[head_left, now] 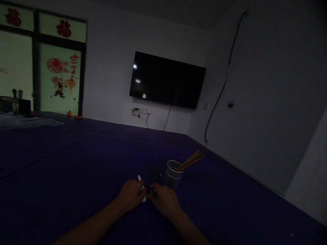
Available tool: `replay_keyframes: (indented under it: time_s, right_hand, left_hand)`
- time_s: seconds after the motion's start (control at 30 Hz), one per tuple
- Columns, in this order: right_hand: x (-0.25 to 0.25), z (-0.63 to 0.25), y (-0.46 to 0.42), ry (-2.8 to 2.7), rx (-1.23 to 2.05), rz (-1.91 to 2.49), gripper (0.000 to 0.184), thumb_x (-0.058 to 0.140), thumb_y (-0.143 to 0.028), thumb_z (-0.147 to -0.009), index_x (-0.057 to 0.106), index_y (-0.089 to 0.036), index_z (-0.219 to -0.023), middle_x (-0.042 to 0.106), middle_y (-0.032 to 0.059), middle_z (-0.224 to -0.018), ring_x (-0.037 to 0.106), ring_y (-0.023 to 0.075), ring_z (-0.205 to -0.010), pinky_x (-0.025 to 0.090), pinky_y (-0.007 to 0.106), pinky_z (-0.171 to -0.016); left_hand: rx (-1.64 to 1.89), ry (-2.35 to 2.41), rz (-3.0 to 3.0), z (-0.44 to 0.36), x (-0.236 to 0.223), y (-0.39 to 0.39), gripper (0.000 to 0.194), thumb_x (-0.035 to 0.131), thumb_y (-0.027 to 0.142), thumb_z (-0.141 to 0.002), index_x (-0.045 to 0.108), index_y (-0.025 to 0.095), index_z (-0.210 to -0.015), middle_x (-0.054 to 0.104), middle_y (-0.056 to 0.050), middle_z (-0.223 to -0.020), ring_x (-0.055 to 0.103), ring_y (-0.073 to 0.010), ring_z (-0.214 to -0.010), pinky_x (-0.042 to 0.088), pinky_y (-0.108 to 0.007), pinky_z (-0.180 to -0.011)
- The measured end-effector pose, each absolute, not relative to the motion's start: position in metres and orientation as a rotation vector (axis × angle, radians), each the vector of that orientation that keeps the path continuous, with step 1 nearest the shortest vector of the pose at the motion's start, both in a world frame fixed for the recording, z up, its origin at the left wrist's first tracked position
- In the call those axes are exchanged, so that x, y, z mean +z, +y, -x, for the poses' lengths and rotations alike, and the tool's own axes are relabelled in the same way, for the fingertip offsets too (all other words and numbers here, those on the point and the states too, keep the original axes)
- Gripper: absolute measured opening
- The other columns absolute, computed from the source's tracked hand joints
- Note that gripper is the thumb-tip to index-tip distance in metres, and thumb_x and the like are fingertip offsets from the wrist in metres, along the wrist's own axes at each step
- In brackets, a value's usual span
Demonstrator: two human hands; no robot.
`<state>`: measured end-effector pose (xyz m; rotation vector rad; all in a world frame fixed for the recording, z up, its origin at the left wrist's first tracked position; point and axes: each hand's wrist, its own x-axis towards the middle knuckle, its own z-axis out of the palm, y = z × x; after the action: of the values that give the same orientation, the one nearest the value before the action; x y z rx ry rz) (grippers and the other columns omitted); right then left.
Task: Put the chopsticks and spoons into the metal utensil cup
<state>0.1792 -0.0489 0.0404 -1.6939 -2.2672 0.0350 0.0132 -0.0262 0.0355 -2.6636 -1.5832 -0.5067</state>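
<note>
My left hand (132, 194) is closed around a slim white object (144, 199); its narrow end shows above the fingers and a wider part below, but its kind is unclear. Close beside it, my right hand (165, 200) has its fingers curled on a dark, thin utensil (156, 173) that points away from me; dimness hides its exact shape. The fingertips of both hands nearly meet, low over the dark blue surface. Just beyond my right hand stands a grey cylindrical holder (173, 179), upright, with several wooden chopsticks (191, 160) leaning out to the right.
A wide dark blue surface (114, 156) stretches to the walls, with small white specks on it. Clear plastic sheeting (28, 121) and small orange items (69, 113) lie far left. A television (167, 80) hangs on the back wall; a black cable (224, 81) runs down the right wall.
</note>
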Motion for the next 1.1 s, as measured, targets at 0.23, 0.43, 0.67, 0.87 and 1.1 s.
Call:
replay_keyframes:
  time_s: [0.23, 0.43, 0.67, 0.87, 1.1]
  right_hand:
    - [0.041, -0.179, -0.049, -2.238, 0.069, 1.707, 0.023, 0.058, -0.032, -0.081, 0.059, -0.023, -0.102, 0.071, 0.0030, -0.088, 0.067, 0.0202, -0.084, 0.039, 0.024, -0.065]
    - [0.042, -0.177, -0.048, -2.223, 0.042, 1.730, 0.024, 0.052, -0.019, -0.080, 0.059, -0.021, -0.104, 0.071, 0.0054, -0.087, 0.067, 0.0203, -0.084, 0.039, 0.025, -0.067]
    - [0.043, -0.178, -0.045, -2.153, -0.036, 1.821, 0.024, 0.045, -0.012, -0.084, 0.067, -0.020, -0.090, 0.072, 0.0083, -0.088, 0.068, 0.0219, -0.084, 0.042, 0.026, -0.068]
    - [0.046, -0.177, -0.047, -2.051, 0.041, 1.524, 0.031, 0.040, -0.011, -0.087, 0.068, -0.020, -0.096, 0.072, 0.0062, -0.095, 0.066, 0.0174, -0.089, 0.045, 0.024, -0.079]
    - [0.042, -0.168, -0.055, -2.048, 0.112, 1.209, 0.039, 0.033, -0.021, -0.094, 0.049, -0.020, -0.130, 0.070, 0.0036, -0.084, 0.066, 0.0159, -0.072, 0.047, 0.023, -0.064]
  left_hand:
    - [-0.464, -1.611, 2.650, -0.013, 0.037, -0.026, 0.028, 0.036, 0.031, -0.090, 0.061, 0.021, -0.097, 0.069, -0.008, -0.088, 0.065, -0.0230, -0.085, 0.046, -0.032, -0.074]
    - [-0.450, -1.610, 2.652, -0.013, 0.038, -0.027, 0.029, 0.034, 0.032, -0.090, 0.060, 0.021, -0.098, 0.069, -0.009, -0.088, 0.065, -0.0240, -0.085, 0.046, -0.033, -0.074]
    - [-0.466, -1.594, 2.664, -0.011, 0.036, -0.025, 0.026, 0.036, 0.033, -0.090, 0.059, 0.021, -0.096, 0.069, -0.008, -0.085, 0.065, -0.0234, -0.082, 0.045, -0.032, -0.072]
    - [-0.595, -1.586, 2.651, -0.012, 0.036, -0.025, 0.040, 0.028, 0.042, -0.094, 0.061, 0.020, -0.100, 0.070, -0.009, -0.088, 0.065, -0.0223, -0.083, 0.046, -0.032, -0.074]
    - [-1.086, -1.308, 2.619, -0.007, 0.033, -0.026, 0.046, 0.022, 0.042, -0.096, 0.051, 0.022, -0.125, 0.063, -0.009, -0.117, 0.055, -0.0218, -0.110, 0.043, -0.036, -0.094]
